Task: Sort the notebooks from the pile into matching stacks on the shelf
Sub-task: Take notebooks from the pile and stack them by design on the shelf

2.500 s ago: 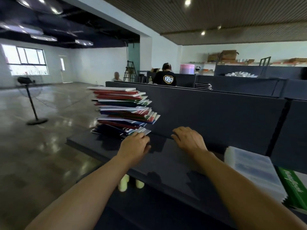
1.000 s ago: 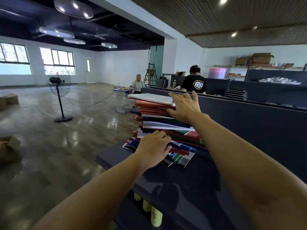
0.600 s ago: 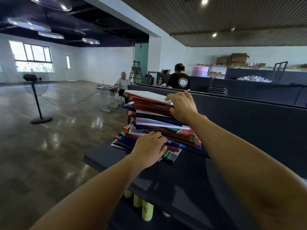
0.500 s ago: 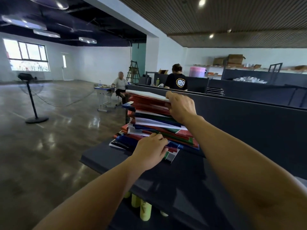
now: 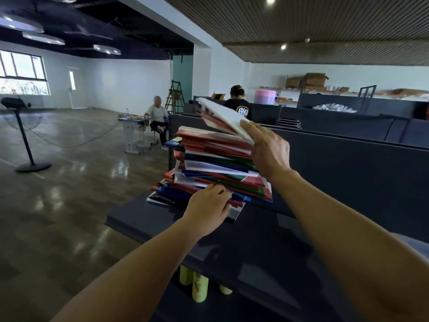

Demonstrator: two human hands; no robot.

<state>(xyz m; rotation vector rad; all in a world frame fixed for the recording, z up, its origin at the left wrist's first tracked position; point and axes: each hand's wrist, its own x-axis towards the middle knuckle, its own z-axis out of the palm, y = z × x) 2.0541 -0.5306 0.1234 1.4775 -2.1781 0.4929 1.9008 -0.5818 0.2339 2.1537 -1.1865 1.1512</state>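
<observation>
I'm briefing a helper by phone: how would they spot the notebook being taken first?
Find the dark shelf and the tall mixed-colour pile at its left end. The white-covered notebook is topmost, tilted up, lifted with others by the right hand.

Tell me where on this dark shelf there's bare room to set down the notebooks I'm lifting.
Bare shelf lies between your forearms, right of the pile, up to the back panel. The shelf's left end is crowded: the pile, your left hand on it, right hand lifting the top notebooks.
</observation>
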